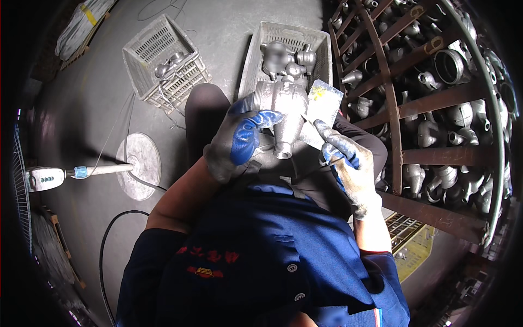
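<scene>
"what could go wrong?"

"the metal fitting (pixel 283 106) is held over the lap, in front of the gray crate's (pixel 323 41) near edge. the left hand (pixel 237 139) is clamped round its left side alone, so a slick glove might let it roll and drop."

"and the right hand (pixel 351 163)?"

"its fingertips are close together; whether they pinch something thin, one cannot tell. a slip there could jog the pale sheet (pixel 327 102) beside the fitting."

"what's in the way?"

"the loaded rack (pixel 395 111) stands just beside the right knee (pixel 376 143), likely cramping that elbow. well off to the left are a fan (pixel 46 179) and a second crate (pixel 133 68), with small parts (pixel 170 64) toward its right edge."
</scene>
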### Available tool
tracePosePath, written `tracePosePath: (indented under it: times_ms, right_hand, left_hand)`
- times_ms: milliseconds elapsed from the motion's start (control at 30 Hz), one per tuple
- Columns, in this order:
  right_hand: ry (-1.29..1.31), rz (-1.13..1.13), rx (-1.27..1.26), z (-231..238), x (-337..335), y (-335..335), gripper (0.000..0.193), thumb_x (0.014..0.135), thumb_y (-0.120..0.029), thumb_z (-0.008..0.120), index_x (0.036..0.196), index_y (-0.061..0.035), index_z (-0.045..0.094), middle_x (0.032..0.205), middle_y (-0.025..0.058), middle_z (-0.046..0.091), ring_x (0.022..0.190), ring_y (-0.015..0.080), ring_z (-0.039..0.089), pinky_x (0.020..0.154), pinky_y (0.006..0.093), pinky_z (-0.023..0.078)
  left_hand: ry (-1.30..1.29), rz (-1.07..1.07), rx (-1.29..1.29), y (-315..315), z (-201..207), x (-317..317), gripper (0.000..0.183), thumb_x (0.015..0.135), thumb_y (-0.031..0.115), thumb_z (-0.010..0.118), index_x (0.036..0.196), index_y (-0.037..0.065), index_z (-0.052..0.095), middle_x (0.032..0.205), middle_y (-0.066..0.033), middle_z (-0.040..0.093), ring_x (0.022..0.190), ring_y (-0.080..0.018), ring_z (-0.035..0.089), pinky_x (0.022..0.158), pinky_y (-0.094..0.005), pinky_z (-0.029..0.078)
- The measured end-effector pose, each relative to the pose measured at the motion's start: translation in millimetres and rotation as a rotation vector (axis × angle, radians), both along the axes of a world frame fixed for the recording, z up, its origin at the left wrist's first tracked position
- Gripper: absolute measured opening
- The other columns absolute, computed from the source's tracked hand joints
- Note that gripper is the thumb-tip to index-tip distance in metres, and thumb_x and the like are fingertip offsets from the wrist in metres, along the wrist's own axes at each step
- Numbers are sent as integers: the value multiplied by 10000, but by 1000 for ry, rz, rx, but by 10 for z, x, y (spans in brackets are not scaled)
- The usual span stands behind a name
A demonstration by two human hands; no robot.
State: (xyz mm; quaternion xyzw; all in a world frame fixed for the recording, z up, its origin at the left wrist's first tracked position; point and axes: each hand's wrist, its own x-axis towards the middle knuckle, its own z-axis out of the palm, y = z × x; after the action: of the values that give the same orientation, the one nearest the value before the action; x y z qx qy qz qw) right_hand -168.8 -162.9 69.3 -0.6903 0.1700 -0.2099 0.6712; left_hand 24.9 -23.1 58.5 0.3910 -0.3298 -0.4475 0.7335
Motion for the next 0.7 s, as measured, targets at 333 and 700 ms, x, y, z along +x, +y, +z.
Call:
tracePosePath:
  times_ms: [333, 700]
  right_hand:
    - [182, -116, -828, 96, 45, 14, 291, 842, -191, 585, 1105, -79, 641, 821, 96, 618, 727, 233, 602, 694, 318, 472]
    - [141, -137, -864, 96, 58, -33, 343, 712, -37, 611, 1051, -81, 641, 822, 120, 592, 737, 304, 596, 672, 369, 485]
  left_hand:
    - [-352, 60, -42, -4, -85, 48, 551, 740, 125, 540, 1220, -128, 446, 1178, -206, 545, 1099, -236, 542, 969, -314, 387]
    - [120, -19, 93, -96, 260, -67, 534, 789, 132, 528, 1234, -142, 418, 1174, -226, 536, 1102, -258, 545, 974, -347, 408]
